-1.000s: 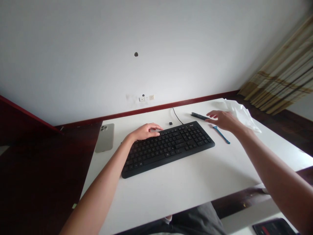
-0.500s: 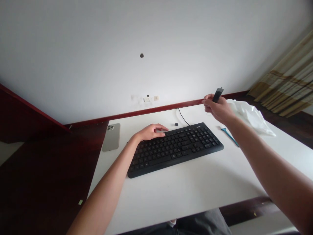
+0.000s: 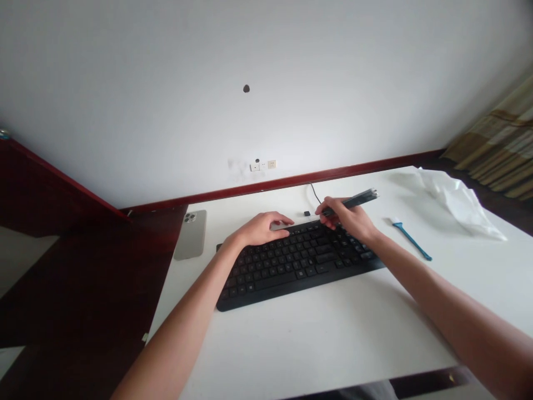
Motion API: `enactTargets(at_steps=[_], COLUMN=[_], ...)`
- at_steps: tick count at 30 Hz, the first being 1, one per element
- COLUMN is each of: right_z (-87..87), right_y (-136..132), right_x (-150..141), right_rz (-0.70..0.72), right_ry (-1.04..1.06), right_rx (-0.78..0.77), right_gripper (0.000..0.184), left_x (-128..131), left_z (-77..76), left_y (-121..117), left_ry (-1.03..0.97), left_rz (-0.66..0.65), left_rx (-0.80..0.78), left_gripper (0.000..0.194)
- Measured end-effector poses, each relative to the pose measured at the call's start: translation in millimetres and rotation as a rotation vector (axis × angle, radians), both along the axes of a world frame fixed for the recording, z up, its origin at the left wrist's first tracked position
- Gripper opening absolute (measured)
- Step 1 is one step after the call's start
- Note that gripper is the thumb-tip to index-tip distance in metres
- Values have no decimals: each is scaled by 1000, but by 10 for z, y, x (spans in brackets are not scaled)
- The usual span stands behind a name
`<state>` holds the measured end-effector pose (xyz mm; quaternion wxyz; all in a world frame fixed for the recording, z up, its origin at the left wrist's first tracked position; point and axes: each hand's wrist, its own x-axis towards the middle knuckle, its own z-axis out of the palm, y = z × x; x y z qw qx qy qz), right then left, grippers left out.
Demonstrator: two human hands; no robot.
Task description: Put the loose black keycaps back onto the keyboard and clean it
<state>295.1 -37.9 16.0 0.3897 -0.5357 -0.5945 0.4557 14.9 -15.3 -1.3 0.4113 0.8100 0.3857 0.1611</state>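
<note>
left hand (image 3: 262,229) on keyboard (image 3: 300,261) | right hand (image 3: 346,219) grips black stick (image 3: 358,199) | tip up-right

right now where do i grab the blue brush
Pinch the blue-handled brush mid-handle, coming down from above, fingers on its two long sides. It lies flat on the white desk, right of the keyboard, and its shaft is slim, so a top pinch fits; stay off the pale head.

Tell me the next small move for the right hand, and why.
Probably lower the dark stick-like tool in your right hand onto the black keyboard: the hand already holds it just above the keys, and your left hand rests on the keyboard's upper edge, steadying it.
</note>
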Motion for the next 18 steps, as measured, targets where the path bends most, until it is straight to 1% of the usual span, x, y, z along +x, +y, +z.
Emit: enactTargets(at_steps=[3,5,8,11,15,18], right_z=[18,7,-28,-61,-89,-106], right_y=[-51,-52,-24,7,24,25], right_x=[-57,-48,-3,23,21,25], right_rz=[112,165,182,171,212,258], right_ry=[-31,-52,-42,-3,41,29], right_rx=[49,57,47,17,-33,2], right_gripper=[40,39,39,39,42,40], left_x=[106,185,297,385,454,477], left_z=[81,125,175,218,286,351], left_y=[-84,-138,-210,-274,-364,-437], left_ry=[16,15,71,159,246,267], left_rz=[20,36,46,57,74,112], left_rx=[56,101,212,284,243,128], left_gripper=[38,31,22,22,25,31])
